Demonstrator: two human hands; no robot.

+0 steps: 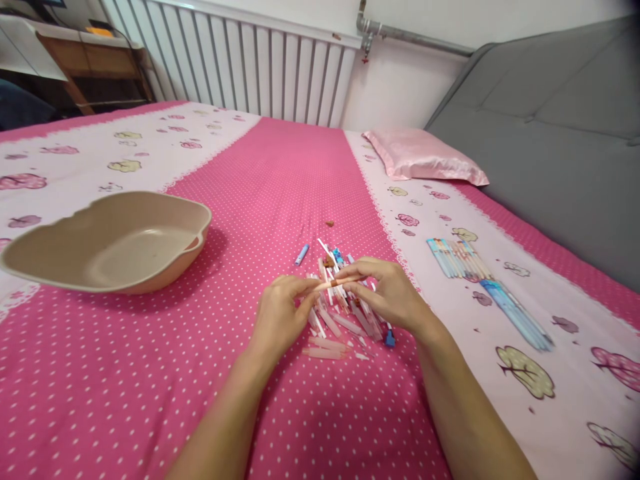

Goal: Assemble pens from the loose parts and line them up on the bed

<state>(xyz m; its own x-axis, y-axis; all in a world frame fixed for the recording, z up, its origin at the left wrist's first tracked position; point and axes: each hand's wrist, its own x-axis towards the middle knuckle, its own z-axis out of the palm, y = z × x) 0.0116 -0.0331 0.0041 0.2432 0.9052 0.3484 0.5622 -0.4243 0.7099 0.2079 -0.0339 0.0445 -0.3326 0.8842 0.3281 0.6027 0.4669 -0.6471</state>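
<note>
Head view, down, near right hand (395,297)

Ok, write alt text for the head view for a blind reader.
The left hand and right hand pinch a thin pen between them above a pile of pen parts on a pink dotted bedsheet. A beige basin lies to the left, blue pens to the right.

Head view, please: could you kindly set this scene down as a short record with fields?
surface: pink dotted bed sheet
left hand: pinches one end of a thin orange pen piece
right hand: pinches its other end
under the hands: pile of pen parts
left of the pile: beige basin
right of the pile: row of blue pens
loose: blue cap, apart from the pile
far right: pink pillow
</note>
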